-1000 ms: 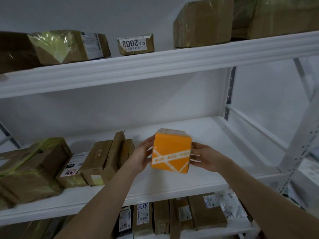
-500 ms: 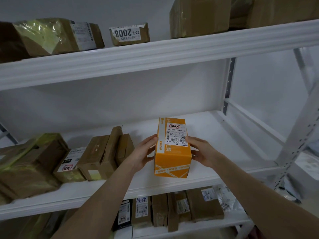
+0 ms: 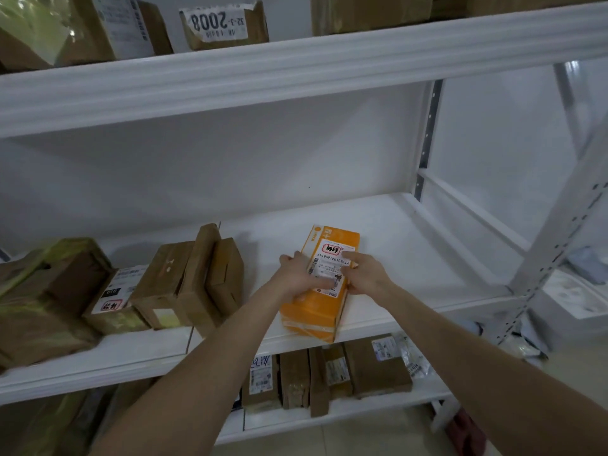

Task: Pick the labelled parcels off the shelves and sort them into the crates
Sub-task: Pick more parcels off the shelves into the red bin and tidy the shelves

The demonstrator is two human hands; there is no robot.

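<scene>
Lowered since half a second ago, the orange parcel is now lying flat on the middle shelf, label facing up, its near end poking over the front edge. Our left hand is gripping its left side, fingers curling across the label. Our right hand is clasping the right side, forefinger lying on the label. We are probably steadying it to read where it goes. Brown boxes are sitting apart on the left.
</scene>
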